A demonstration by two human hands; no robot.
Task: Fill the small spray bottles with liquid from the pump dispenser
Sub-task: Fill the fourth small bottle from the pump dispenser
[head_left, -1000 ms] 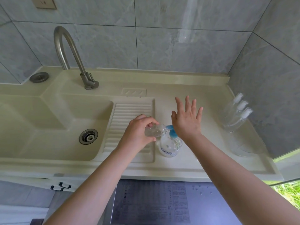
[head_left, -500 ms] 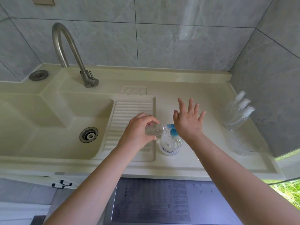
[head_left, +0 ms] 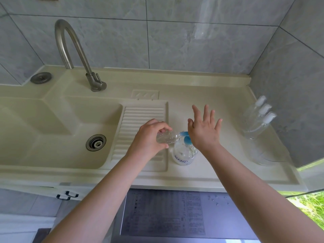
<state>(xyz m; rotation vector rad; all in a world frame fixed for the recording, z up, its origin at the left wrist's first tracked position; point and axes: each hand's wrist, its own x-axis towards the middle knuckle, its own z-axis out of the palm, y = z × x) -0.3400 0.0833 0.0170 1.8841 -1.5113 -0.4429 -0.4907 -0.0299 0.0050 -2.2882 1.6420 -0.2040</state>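
Head view, looking down at a cream moulded sink counter (head_left: 219, 102). I see my left hand (head_left: 149, 137) with fingers and thumb curled round a small clear plastic spray bottle (head_left: 167, 137), held on its side with its open neck turned toward the blue pump head (head_left: 185, 138) of a clear, rounded pump dispenser (head_left: 184, 153). The dispenser stands on the counter just below and between my hands; its front carries a blue printed label, too blurred for me to read. My right hand (head_left: 204, 130) is spread, fingers straight and apart, its heel on the pump head; I cannot tell how hard it bears down.

Right of my right hand, near the grey tiled side wall (head_left: 289, 85), three more clear spray bottles with white caps (head_left: 259, 118) lean together in a clear glass container (head_left: 252, 130). A bare strip of counter lies between them and my right hand. Left of my left hand runs a ribbed washboard panel (head_left: 140, 120), then the sink basin (head_left: 43, 128) with its steel drain (head_left: 95, 142); beyond it rises a curved steel tap (head_left: 73, 53). Below my forearms, past the counter's front edge, sits a grey appliance top (head_left: 166, 213) printed with rows of small text that I cannot read.
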